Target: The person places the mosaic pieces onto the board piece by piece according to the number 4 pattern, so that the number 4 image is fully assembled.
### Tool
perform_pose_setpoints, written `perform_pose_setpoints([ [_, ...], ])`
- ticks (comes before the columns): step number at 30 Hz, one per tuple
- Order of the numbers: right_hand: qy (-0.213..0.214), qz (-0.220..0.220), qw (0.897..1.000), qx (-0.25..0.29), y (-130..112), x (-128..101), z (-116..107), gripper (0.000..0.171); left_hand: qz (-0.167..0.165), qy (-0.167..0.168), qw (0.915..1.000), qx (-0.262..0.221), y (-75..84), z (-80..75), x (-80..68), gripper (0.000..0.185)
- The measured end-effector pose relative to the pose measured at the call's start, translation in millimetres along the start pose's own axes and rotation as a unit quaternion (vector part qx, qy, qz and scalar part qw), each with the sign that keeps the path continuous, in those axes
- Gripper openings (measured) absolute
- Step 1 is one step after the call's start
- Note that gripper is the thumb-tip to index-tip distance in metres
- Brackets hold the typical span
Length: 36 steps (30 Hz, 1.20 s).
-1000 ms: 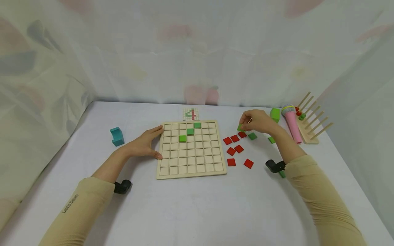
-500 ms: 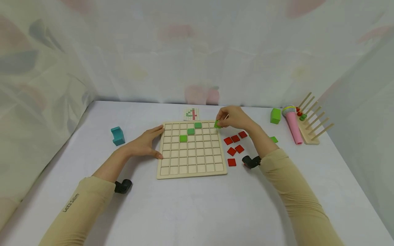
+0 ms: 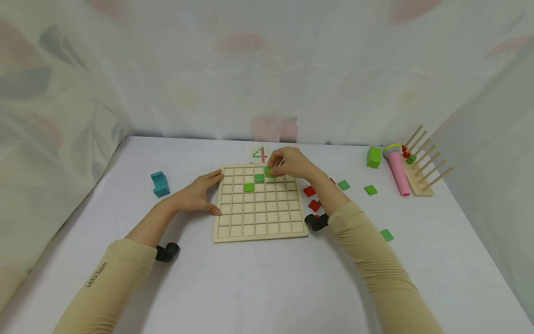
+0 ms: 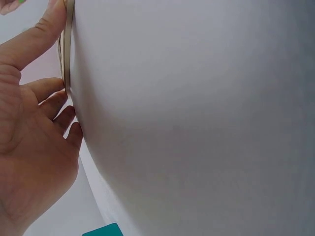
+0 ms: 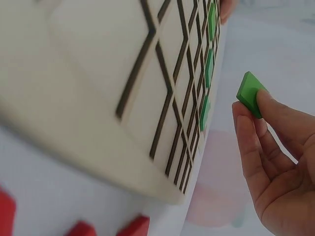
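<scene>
A wooden grid board (image 3: 258, 218) lies in the middle of the white table. Green tiles (image 3: 248, 187) sit in its upper cells, running diagonally. My right hand (image 3: 273, 169) hovers over the board's top rows and pinches a green tile (image 3: 270, 174) between thumb and fingertips. In the right wrist view that tile (image 5: 251, 94) is held just off the board (image 5: 123, 98), beside the row of placed green tiles (image 5: 205, 64). My left hand (image 3: 210, 192) rests flat against the board's left edge with its fingers straight; the left wrist view shows its fingers (image 4: 49, 29) on the board rim (image 4: 68, 44).
Red tiles (image 3: 309, 190) and loose green tiles (image 3: 344, 185) lie right of the board. A green block (image 3: 373, 157), a pink microphone (image 3: 396, 169) and a wooden peg rack (image 3: 421, 174) stand at the far right. A teal block (image 3: 160, 184) sits left. A pattern card (image 3: 259, 154) lies behind the board.
My right hand has carried the green tile leftwards from the loose tiles to above the board's top rows. The left hand has stayed on the board's edge.
</scene>
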State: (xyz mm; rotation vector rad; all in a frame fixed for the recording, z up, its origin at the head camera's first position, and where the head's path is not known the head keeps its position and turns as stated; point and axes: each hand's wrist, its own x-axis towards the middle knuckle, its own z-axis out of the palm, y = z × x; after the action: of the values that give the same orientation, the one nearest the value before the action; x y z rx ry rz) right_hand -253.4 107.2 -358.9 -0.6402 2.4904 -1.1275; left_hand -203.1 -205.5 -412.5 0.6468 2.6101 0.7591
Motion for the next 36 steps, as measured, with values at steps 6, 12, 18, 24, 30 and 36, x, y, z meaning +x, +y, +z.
perform_pose_setpoints([
  [6, -0.009, -0.010, 1.000, 0.004, -7.0, 7.6, 12.9, 0.009, -0.002, -0.001, 1.0000, -0.002, 0.8, -0.6, -0.9, 0.118],
  [12, -0.014, -0.020, 1.000, 0.010, -12.9, 16.1, 24.1, 0.010, -0.002, -0.001, 1.0000, 0.000, -0.3, -0.4, -1.1, 0.118],
  [18, -0.023, -0.029, 0.999, -0.011, -21.4, 23.7, 35.9, 0.012, 0.001, -0.002, 1.0000, -0.002, -3.9, -0.1, -0.5, 0.118],
  [24, -0.020, -0.015, 1.000, -0.003, -28.5, 29.8, 49.5, 0.014, 0.004, -0.004, 1.0000, -0.006, -5.2, -0.6, -0.1, 0.119],
  [30, -0.035, -0.001, 0.999, 0.018, -36.1, 33.2, 58.5, 0.014, 0.001, -0.004, 1.0000, -0.006, -4.0, -1.4, -0.5, 0.119],
  [36, -0.065, 0.005, 0.997, 0.030, -39.5, 35.5, 65.8, 0.015, 0.007, -0.005, 0.9999, -0.009, -6.4, -1.5, 0.8, 0.120],
])
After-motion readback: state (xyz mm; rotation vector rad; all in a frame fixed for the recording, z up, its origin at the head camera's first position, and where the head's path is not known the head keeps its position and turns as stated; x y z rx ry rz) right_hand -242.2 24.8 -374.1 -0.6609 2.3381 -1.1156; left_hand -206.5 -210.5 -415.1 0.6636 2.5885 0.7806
